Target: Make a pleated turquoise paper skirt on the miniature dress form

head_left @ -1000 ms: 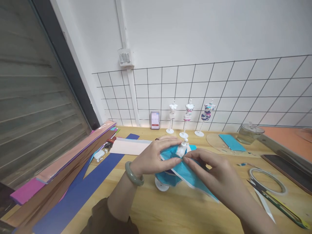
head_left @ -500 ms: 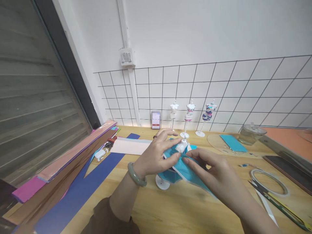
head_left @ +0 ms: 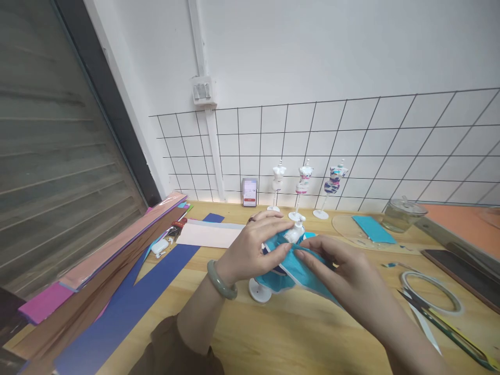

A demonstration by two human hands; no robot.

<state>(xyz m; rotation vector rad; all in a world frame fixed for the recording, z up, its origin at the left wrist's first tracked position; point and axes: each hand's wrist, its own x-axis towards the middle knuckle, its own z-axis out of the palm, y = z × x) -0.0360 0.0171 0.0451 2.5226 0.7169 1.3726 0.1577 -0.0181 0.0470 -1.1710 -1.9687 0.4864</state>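
Note:
A small white dress form (head_left: 294, 233) leans between my hands, wrapped in turquoise crepe paper (head_left: 307, 272) with pale edges and some dark blue showing beneath. Its round white base (head_left: 260, 292) shows below my left wrist side. My left hand (head_left: 255, 244), with a jade-coloured bangle on the wrist, is closed around the form, its thumb pressing the turquoise paper at the front. Thumb and forefinger of my right hand (head_left: 344, 266) pinch the same paper just right of the form; its other fingers are curled and partly hidden.
Behind stand three small dress forms (head_left: 303, 179) and a phone (head_left: 249, 192). Coloured paper strips (head_left: 128, 307), an earbud case (head_left: 160, 247) and red-handled tool (head_left: 178, 224) lie left. Rightward are a turquoise piece (head_left: 374, 229), glass jar (head_left: 404, 214), tape roll (head_left: 432, 292) and open scissors (head_left: 445, 328).
The dress form's top has shifted slightly to the right and tilted a little. My right fingers have moved slightly along the turquoise paper; both hands keep their hold.

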